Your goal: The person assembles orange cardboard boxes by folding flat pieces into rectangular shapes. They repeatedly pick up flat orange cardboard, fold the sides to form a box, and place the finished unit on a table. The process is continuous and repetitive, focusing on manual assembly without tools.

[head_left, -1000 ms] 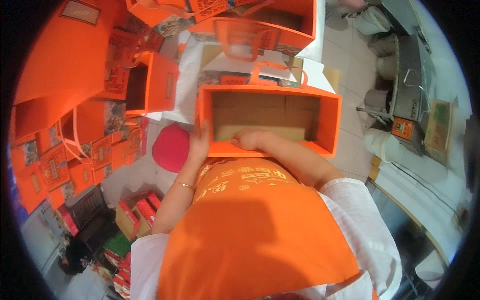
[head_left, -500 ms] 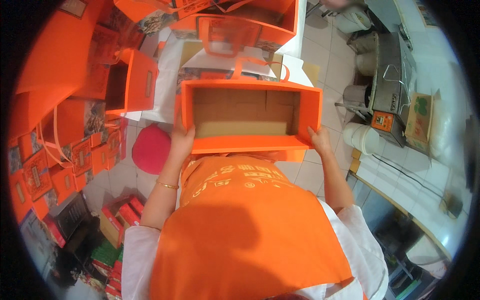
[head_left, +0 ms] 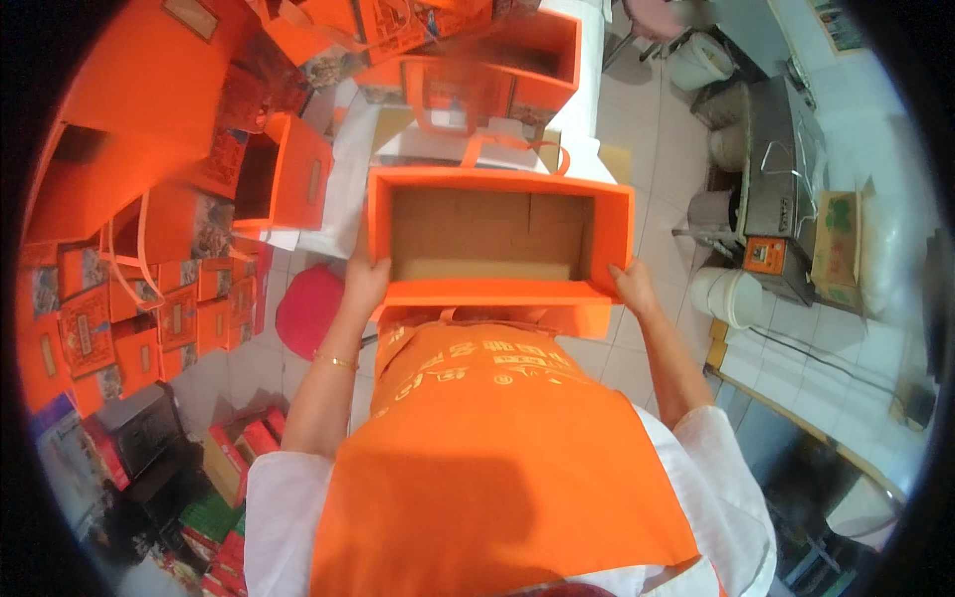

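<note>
You hold an open orange box [head_left: 497, 292] in front of your orange apron [head_left: 497, 458], its brown inner surface facing you. It lies between your two hands: your left hand [head_left: 366, 284] is closed on its near left corner, your right hand [head_left: 634, 286] on its near right. Both thumbs press its edges; how far the other, mostly hidden fingers curl, I cannot tell.

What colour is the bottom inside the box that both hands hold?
Brown: the bottom inside the box shows best in the head view.
</note>
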Tool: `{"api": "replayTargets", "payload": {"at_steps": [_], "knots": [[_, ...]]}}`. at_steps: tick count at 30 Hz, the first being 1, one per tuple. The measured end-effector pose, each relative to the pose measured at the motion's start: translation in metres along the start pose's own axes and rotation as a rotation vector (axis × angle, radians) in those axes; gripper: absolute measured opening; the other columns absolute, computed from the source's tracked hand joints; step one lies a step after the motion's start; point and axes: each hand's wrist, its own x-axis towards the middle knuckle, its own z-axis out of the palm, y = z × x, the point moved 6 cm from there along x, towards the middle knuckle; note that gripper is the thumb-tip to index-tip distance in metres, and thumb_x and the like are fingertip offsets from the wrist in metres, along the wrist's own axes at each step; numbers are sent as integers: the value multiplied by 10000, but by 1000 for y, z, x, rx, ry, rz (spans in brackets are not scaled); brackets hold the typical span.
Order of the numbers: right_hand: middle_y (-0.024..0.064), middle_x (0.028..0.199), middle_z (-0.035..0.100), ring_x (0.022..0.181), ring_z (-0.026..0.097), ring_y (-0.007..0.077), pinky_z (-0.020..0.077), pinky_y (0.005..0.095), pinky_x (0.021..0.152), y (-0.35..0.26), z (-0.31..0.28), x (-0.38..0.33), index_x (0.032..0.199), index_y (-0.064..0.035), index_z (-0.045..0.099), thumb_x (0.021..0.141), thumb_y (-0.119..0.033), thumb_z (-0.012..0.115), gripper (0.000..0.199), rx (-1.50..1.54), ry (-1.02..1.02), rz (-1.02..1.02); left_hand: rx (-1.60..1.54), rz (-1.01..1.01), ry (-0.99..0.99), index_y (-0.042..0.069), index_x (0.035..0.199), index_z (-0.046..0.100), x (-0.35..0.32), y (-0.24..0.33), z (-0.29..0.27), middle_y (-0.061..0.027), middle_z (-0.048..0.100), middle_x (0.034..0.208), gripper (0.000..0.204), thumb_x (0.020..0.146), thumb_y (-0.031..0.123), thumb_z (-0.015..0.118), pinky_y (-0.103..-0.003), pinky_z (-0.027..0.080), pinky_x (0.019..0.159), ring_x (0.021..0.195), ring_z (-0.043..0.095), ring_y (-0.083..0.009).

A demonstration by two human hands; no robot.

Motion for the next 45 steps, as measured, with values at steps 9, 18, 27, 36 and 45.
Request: {"api": "replayTargets", "payload": {"at_steps": [9,18,27,36,45], "knots": [[150,882,655,812,614,215,466,337,717,-45,-40,-75,1008,38,594,938,-191,559,242,354,456,-322,-265,-18,176,-21,1289,459,-49,28,-27,-107,584,1205,384,930,84,544,-320,407,969,1108,537,-189],[123,870,642,786,603,207,469,341,713,-2,-29,-102,1018,19,589,950,-184,543,218,397,536,-276,-343,-24,321,-31,1235,492,-100,50,-24,-95,601,1162,298,969,98,525,-300,427,923,1065,554,-164],[186,1091,649,1018,643,263,530,354,756,-26,-30,-110,1330,3,446,914,-107,553,444,211,252,-197,203,9,115,-20,1307,464,-70,43,-28,-218,616,1169,448,889,85,586,-384,481,906,1091,605,-318],[171,1251,572,1097,600,280,465,402,938,-17,-26,-123,1393,-7,383,878,-97,603,567,148,284,-296,-109,-103,143,-46,1395,355,-84,-7,-19,-235,495,1340,556,975,293,483,-367,409,1014,1238,502,-272],[103,947,643,921,609,277,381,442,1011,-35,17,-140,1057,-72,619,782,-143,701,295,-400,54,-749,-751,-444,226,-33,1362,429,-132,-60,8,-172,487,1367,676,999,523,306,-356,339,1056,1271,464,-253]]}}
